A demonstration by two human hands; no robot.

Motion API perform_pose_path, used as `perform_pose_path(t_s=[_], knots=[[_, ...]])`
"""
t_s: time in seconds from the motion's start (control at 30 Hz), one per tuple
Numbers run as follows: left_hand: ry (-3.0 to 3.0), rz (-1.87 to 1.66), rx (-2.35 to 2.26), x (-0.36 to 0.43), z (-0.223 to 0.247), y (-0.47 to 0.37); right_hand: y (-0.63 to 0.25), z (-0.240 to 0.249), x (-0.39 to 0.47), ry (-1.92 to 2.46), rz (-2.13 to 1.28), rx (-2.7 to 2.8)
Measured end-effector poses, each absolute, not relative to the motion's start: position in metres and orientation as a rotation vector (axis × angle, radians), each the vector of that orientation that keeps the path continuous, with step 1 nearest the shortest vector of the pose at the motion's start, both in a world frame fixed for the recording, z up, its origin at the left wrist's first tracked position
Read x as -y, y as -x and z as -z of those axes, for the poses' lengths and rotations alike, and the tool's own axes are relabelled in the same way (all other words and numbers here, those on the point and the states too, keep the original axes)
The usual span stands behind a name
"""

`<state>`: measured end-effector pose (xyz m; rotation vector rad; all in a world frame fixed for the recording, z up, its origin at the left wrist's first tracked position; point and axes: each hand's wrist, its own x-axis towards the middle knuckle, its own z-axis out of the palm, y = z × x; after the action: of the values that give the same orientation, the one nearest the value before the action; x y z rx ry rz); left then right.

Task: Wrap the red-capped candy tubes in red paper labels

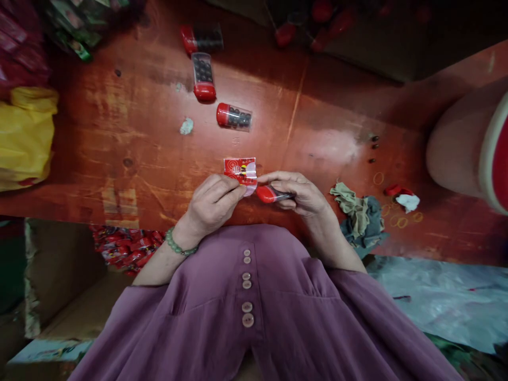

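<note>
My left hand (pixel 214 203) pinches the lower edge of a small red printed label (pixel 240 168) with a pale, shiny side strip. In my right hand (pixel 299 193) is a small red-capped bottle (pixel 266 194), its dark body partly covered by the fingers and its cap pointing left toward the label. Label and bottle almost meet; whether they touch I cannot tell. Beyond my hands lie three similar clear bottles with red caps and dark balls inside: a near one (pixel 235 117), a middle one (pixel 203 76) and a far one (pixel 201 38).
A cardboard box (pixel 63 280) with many red packets (pixel 127 248) stands below the table's left edge. Crumpled cloths (pixel 359 211), rubber bands (pixel 399 220) and loose dark balls (pixel 373 145) lie right. A white bucket (pixel 456 143) stands far right, a yellow bag (pixel 26 140) far left.
</note>
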<state>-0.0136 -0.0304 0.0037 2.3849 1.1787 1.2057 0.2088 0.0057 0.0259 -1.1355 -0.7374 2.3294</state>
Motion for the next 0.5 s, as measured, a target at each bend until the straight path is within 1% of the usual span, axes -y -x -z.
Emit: perform_pose_path(t_s=[0.17,0.5], knots=[[-2.388,-1.195,-1.175,0.0306,-0.0012,0.0139,-0.2062,-0.0308,-0.0068,1.120,-2.324,0.803],[-2.341,-1.224,-1.167,0.0299,-0.0006,0.0126,-0.2092,-0.0217,-0.0034,1.113,-2.366,0.757]])
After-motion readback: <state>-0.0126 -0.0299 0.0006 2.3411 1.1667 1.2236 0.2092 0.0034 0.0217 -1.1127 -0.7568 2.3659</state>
